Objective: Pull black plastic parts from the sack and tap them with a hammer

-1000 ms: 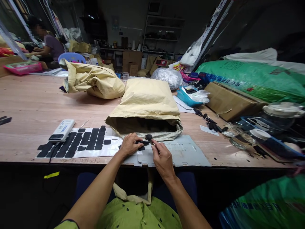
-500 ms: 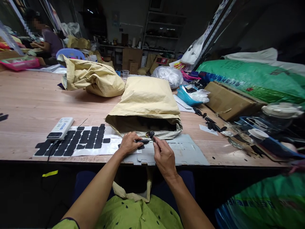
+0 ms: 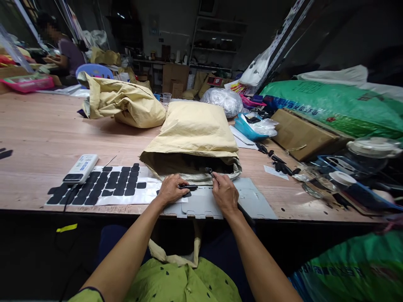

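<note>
Slim black plastic piece (image 3: 189, 187) lies pinched between the thumb and fingertips of the left hand (image 3: 170, 189). It is held flat and low, just above a grey flat cardboard sheet (image 3: 248, 201) at the near edge of a long wooden table (image 3: 40, 138). The right hand (image 3: 225, 193) rests beside it on the same sheet, a little apart. Its fingertips are closed around a small black round-headed part (image 3: 208, 170), which it holds up right at the open mouth of a tan paper sack (image 3: 195, 130). The sack lies on its side straight ahead, with its dark opening facing the person.

Left of the hands is a white backing sheet (image 3: 147, 200) covered with rows of black rectangular pads (image 3: 107, 184). A white handheld device (image 3: 81, 167) sits on its far left corner. A second, crumpled tan paper sack (image 3: 122, 105) lies further back on the table.

To the right are a scatter of small black parts (image 3: 280, 163), a brown cardboard box (image 3: 299, 132) and a large green woven bag (image 3: 330, 105). Another person (image 3: 67, 54) sits at the far left end of the table, well apart.
</note>
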### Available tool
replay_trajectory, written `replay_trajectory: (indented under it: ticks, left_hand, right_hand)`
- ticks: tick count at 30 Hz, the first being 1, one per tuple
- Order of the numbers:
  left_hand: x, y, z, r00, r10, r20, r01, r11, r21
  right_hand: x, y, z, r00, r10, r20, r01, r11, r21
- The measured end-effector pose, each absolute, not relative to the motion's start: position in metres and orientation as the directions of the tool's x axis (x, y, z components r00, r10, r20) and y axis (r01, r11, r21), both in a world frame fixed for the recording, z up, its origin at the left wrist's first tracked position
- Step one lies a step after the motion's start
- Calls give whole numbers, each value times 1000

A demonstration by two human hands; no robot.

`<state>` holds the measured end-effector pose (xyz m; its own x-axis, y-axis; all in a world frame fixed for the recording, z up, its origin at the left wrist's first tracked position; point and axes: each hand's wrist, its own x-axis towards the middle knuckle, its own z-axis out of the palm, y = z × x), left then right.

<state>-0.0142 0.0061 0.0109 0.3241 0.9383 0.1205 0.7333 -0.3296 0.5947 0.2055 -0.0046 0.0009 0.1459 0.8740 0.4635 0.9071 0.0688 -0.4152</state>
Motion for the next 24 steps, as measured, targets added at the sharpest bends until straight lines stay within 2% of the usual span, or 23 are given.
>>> replay_trajectory:
  ticks: [5,11,16,20,24]
  left_hand:
    - [-15,7,12,338,934,113,731,-336,593]
    - [-19,1,17,379,919,106,688,-356,633]
    - [-30,-37,20,555,822,126,554,-479,682]
    - [-42,-67,16,629,772,91,556,-529,641]
    - [-43,-84,14,651,757,50,626,-574,528]
  right_hand:
    - [210,4,-17,62,890,452,965,62,-255]
    - [207,2,-15,88,906,414,967,22,-253]
    - [207,2,-14,92,908,408,968,14,-251]
    - [206,2,-15,93,911,402,971,7,-241]
    - [205,1,-14,98,913,397,972,-2,-234]
